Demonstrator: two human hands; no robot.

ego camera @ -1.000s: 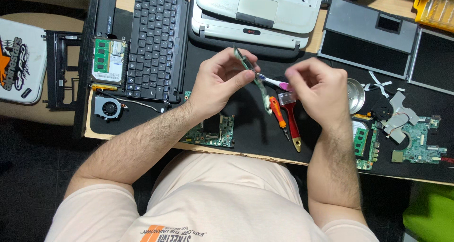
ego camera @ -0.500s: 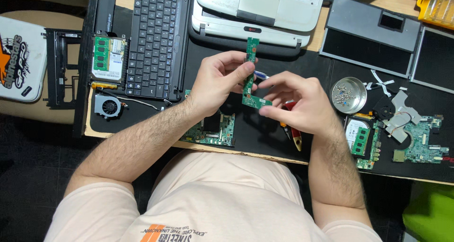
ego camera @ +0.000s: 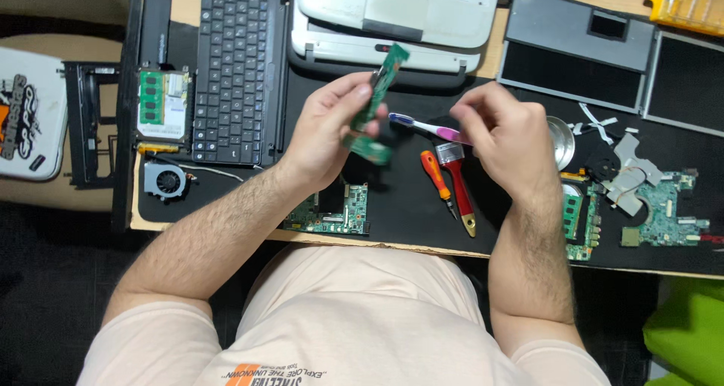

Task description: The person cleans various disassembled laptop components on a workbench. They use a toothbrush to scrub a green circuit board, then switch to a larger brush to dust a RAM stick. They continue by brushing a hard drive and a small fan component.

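Head view: left hand (ego camera: 326, 133) grip clenched on green circuit strip (ego camera: 378, 92); right hand (ego camera: 507, 141) grasps toothbrush (ego camera: 426, 128), seemingly.

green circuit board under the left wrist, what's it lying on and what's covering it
The green circuit board lies flat on the black mat near the desk's front edge. The left hand and wrist hang over its upper left part, so that part is hidden; only its right and lower portions show.

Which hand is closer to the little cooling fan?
Left. The left hand holds a green board right of the fan; the right hand, with a toothbrush, is farther right.
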